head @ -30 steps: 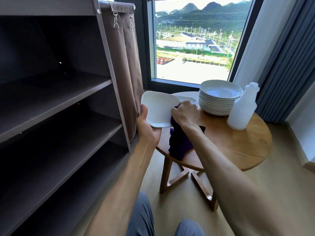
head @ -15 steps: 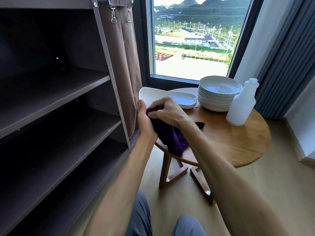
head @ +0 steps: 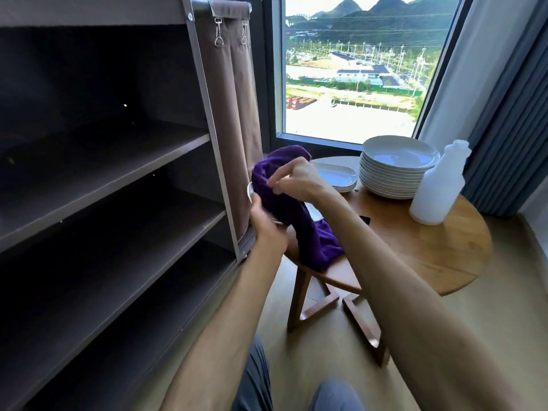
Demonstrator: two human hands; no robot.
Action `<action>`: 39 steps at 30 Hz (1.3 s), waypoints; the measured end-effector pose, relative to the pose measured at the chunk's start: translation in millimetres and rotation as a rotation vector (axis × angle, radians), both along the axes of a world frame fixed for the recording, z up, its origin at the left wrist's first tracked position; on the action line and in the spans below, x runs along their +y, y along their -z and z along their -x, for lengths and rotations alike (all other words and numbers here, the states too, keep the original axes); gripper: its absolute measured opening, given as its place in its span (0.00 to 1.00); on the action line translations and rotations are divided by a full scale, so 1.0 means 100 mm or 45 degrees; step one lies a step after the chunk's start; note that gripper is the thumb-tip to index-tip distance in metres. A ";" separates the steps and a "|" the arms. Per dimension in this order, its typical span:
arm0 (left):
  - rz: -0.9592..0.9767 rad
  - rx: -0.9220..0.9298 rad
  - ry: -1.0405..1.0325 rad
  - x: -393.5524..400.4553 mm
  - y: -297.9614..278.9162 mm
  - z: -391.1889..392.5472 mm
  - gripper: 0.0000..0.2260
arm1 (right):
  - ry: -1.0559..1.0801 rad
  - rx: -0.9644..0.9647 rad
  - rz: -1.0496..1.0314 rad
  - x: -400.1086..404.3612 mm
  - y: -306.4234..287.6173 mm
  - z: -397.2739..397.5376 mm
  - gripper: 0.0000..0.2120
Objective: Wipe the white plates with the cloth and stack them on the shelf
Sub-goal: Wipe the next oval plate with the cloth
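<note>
The left hand (head: 268, 223) grips a white plate (head: 249, 191), mostly hidden under the purple cloth (head: 284, 197) the right hand (head: 299, 180) pinches. The shelf (head: 118, 161) lies just left of both hands, the left one nearer.

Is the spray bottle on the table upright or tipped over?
Upright. The bottle stands on its base on the table, neck pointing up, beside the plate stack.

One purple cloth (head: 284, 203), one white spray bottle (head: 436, 188) and one round wooden worktop (head: 430, 250). The tall stack of round plates (head: 397, 170) holds about ten, with a low pile of two or three oblong plates (head: 335, 176) beside it. Three dark shelves (head: 103, 173) show in the one open rack.
</note>
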State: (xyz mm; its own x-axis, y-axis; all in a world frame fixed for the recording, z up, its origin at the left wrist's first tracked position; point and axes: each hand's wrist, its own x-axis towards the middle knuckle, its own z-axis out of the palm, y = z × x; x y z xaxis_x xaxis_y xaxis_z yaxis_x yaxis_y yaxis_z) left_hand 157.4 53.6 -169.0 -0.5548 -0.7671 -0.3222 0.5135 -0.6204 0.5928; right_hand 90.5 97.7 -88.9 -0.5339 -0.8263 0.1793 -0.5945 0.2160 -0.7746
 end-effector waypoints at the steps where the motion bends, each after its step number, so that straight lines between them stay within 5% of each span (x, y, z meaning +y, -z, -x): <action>1: -0.003 0.018 -0.040 -0.02 -0.01 0.02 0.26 | 0.054 -0.081 -0.016 0.04 0.02 0.02 0.08; 5: 0.020 0.088 -0.222 -0.13 -0.02 0.11 0.26 | 0.579 -0.153 0.064 0.24 0.33 0.08 0.21; 8: 0.058 0.149 -0.195 -0.10 0.08 0.18 0.27 | 0.452 -0.543 -0.225 0.30 0.41 -0.01 0.35; 13: 0.087 0.254 -0.109 -0.03 0.11 0.19 0.31 | 0.557 -1.157 0.185 0.19 0.49 -0.01 0.28; 20: 0.181 0.196 -0.072 0.07 -0.16 -0.04 0.20 | 0.497 -1.512 0.210 0.27 0.55 0.21 0.20; 23: 0.221 0.174 -0.036 0.02 -0.17 -0.11 0.19 | 0.469 -1.682 0.448 0.20 0.57 0.22 0.14; 27: 0.227 0.177 -0.020 -0.21 -0.18 -0.24 0.22 | 0.512 -1.513 0.682 0.18 0.56 0.36 0.22; 33: 0.338 0.029 -0.066 -0.50 -0.43 -0.21 0.16 | 0.550 -1.438 0.844 0.06 0.65 0.37 0.19; 39: 0.564 -0.504 -0.406 0.08 -0.22 0.13 0.12 | 0.613 -1.549 0.929 -0.19 0.75 0.05 0.14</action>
